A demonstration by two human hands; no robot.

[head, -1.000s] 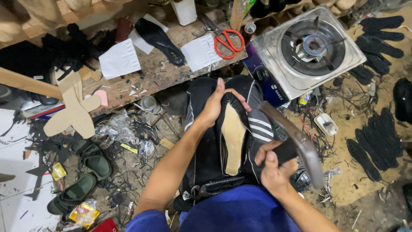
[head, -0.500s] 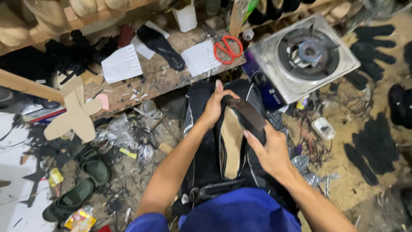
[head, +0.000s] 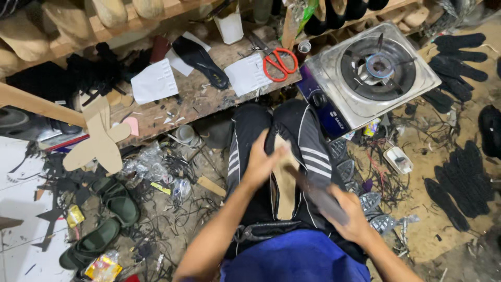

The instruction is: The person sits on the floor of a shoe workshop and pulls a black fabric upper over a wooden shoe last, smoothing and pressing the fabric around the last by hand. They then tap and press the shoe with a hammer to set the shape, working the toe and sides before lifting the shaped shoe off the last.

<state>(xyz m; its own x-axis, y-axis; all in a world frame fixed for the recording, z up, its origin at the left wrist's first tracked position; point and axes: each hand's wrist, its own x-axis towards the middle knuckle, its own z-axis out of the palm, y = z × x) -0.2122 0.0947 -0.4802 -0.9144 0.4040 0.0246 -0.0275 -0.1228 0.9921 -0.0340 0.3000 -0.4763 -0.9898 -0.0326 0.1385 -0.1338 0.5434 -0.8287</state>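
A pointed shoe with a tan insole lies sole-up on my lap between my legs in black striped trousers. My left hand presses on the toe end of the shoe and holds it. My right hand grips a dark, blurred strip-like tool that slants across the shoe's heel end. What the tool is cannot be made out.
A single-burner gas stove stands at the right. A low wooden bench carries red scissors, a black sole and paper patterns. Black soles lie on the floor at right, green sandals and scraps at left.
My right hand has drawn back toward my body with the dark tool, from the shoe's middle to its heel end. My left hand slid slightly down the shoe.
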